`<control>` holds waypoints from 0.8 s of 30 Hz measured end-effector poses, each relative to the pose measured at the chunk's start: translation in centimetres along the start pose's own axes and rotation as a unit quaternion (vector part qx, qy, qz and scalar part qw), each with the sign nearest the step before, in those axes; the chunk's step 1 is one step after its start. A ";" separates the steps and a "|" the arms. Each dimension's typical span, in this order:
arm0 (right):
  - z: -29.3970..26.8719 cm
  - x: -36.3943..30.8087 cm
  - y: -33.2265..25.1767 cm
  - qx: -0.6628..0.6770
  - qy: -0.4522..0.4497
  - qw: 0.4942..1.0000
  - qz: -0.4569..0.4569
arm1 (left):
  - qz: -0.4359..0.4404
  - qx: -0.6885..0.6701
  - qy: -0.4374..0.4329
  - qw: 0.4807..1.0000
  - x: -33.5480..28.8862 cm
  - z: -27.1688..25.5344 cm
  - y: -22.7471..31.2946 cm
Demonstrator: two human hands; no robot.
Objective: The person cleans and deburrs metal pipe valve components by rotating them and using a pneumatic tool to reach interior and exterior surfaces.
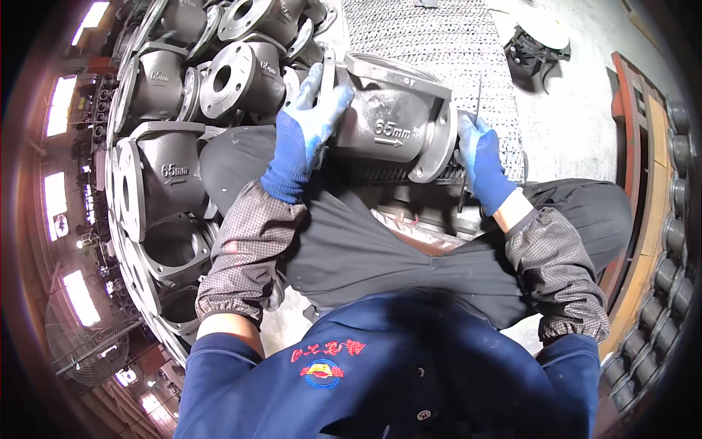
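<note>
Valve body: a grey cast-metal valve body (384, 121) with round end flanges and a squarish top flange sits in front of the person, above the gap between the knees, at the near end of a light grey mat with a woven-looking pattern (431, 40).
Long axis: it runs left to right across the person's front, the right end dipping a little lower in view.
Arrow and top: the raised arrow on the near wall points right; the squarish flange is uppermost, slanting down to the right.
Left hand: the blue-and-white gloved left hand (313, 121) is at the left end flange, which stands between the upward-reaching fingers and the thumb; they pinch its edge, with the body right of the thumb.
Right hand: the blue-and-white gloved right hand (479, 150) is just beside the right end flange, its fingers bent toward it; whether they press on the metal or close on anything I cannot tell.
Thin rod: a slim dark rod (480, 91) shows above the right hand; its middle is hidden there.
Hidden: the valve body's underside and the far side of the right flange; what supports its weight is unclear.
Cut off: grey flanged castings (157, 84) heaped at left run out past the upper edge.
</note>
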State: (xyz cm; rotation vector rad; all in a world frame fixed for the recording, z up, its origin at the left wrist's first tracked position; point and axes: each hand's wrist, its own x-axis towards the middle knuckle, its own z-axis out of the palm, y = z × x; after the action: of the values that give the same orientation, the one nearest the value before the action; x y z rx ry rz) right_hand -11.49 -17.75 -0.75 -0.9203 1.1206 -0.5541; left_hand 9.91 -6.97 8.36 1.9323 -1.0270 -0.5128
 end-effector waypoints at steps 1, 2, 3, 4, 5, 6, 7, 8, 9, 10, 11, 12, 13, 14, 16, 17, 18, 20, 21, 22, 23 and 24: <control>0.2 0.0 -0.1 0.002 0.000 1.000 -0.003 | 0.015 -0.029 0.003 0.999 0.4 0.0 -0.9; 0.5 0.0 -0.2 0.011 0.011 1.000 -0.002 | 0.019 -0.028 0.004 0.999 0.8 -0.3 -1.8; 0.7 0.2 -0.3 0.020 0.021 1.000 0.000 | 0.176 0.090 -0.008 0.980 1.0 -0.8 -2.0; 0.3 1.0 0.1 -0.031 0.008 0.999 -0.021 | 0.252 0.151 -0.018 0.956 1.3 -0.9 -2.1; 0.5 1.7 0.3 -0.029 0.007 0.999 -0.022 | 0.328 0.208 -0.018 0.921 1.5 -1.2 -2.3; 0.7 2.1 0.4 -0.021 0.026 0.998 -0.051 | 0.357 0.244 0.001 0.902 1.8 -1.0 -2.1; 0.7 2.4 0.4 -0.012 0.045 0.996 -0.080 | 0.386 0.278 0.021 0.879 2.0 -0.8 -2.1; 0.5 2.5 0.4 0.003 0.032 0.996 -0.087 | 0.374 0.273 0.029 0.886 2.1 -0.4 -2.0; 0.9 2.3 0.2 0.004 0.029 0.996 -0.083 | 0.370 0.276 0.028 0.886 2.0 -0.6 -2.1; 1.3 2.1 -0.1 0.033 0.018 0.996 -0.076 | 0.365 0.266 0.024 0.892 2.0 -0.8 -2.2; 1.5 2.1 -0.3 0.061 0.008 0.996 -0.069 | 0.359 0.255 0.021 0.897 2.0 -0.9 -2.2; 1.4 2.1 -0.6 0.060 0.010 0.996 -0.067 | 0.358 0.254 0.019 0.898 2.0 -0.8 -2.0; 1.4 2.3 -0.8 0.017 0.017 0.997 -0.076 | 0.330 0.244 0.011 0.912 2.0 -0.8 -1.8; 1.3 2.6 -0.8 -0.025 0.024 0.996 -0.086 | 0.302 0.233 0.004 0.924 2.0 -0.7 -1.5; 1.1 3.5 -0.5 -0.031 0.039 0.994 -0.092 | 0.292 0.229 -0.002 0.929 2.2 -0.6 -1.0; 1.0 3.9 -0.4 -0.035 0.054 0.993 -0.101 | 0.283 0.225 -0.006 0.932 2.4 -0.5 -0.8; 1.5 4.0 -0.8 0.022 0.054 0.994 -0.090 | 0.269 0.215 0.001 0.939 2.5 -0.3 -0.6; 1.7 3.9 -1.8 0.046 0.051 0.996 -0.057 | 0.264 0.184 -0.003 0.947 3.0 -0.3 -0.4; 1.8 3.9 -2.3 0.071 0.050 0.996 -0.026 | 0.262 0.152 -0.007 0.953 3.4 -0.1 -0.3; 1.2 4.3 -1.9 0.071 0.015 0.996 -0.060 | 0.322 0.170 0.019 0.931 3.9 0.2 -0.5; 1.1 4.5 -2.0 0.072 0.017 0.995 -0.060 | 0.323 0.169 0.018 0.931 4.1 0.2 -0.6; 0.8 4.6 -2.1 0.118 0.004 0.993 -0.023 | 0.340 0.181 0.015 0.923 4.3 0.5 -0.1</control>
State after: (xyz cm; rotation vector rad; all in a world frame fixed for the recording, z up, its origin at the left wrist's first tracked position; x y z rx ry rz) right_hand -8.97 -22.17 -1.17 -0.7395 1.0179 -0.7117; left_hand 12.08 -10.70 8.12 1.7128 -1.7593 0.1135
